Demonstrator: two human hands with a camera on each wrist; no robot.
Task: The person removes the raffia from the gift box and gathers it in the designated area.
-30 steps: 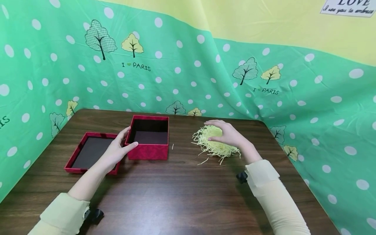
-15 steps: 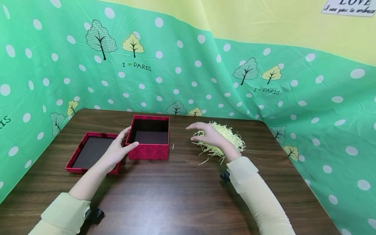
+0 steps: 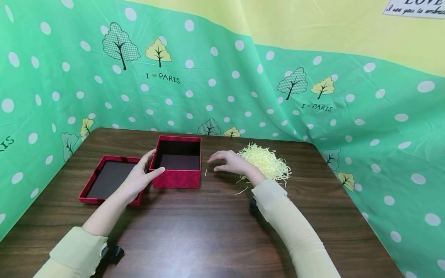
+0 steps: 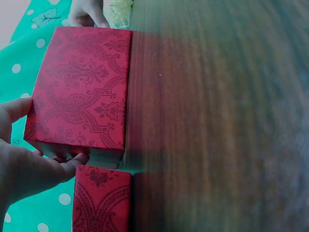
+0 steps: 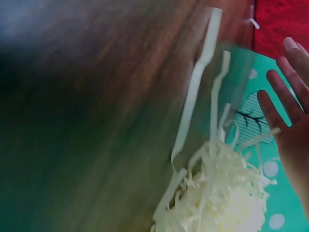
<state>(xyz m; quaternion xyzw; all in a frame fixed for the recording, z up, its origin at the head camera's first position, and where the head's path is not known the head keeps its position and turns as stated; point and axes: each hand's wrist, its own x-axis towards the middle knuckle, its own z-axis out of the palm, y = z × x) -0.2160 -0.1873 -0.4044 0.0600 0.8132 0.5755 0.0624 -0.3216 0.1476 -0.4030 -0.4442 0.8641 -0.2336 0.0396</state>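
Observation:
My left hand (image 3: 139, 177) rests against the left end of an open red box (image 3: 176, 179) with a dark inside. Its thumb lies at the box's front left rim, and its other fingers are spread along the left side. In the left wrist view the box's patterned red face (image 4: 79, 87) shows. My right hand (image 3: 231, 163) hovers over the table between the box and a heap of pale yellow shredded paper (image 3: 265, 162). Its fingers are loosely extended, holding nothing. Loose strands (image 5: 197, 92) trail from the heap in the right wrist view.
Left of the box lies its red lid (image 3: 111, 179), dark inside up, partly behind my left forearm. One short paper strand (image 3: 206, 173) is on the brown wooden table (image 3: 194, 231) beside the box. A green dotted cloth (image 3: 222, 85) hangs behind the table.
My right hand has moved left from over the shredded paper toward the box, uncovering the heap. The left hand and the box stay in place.

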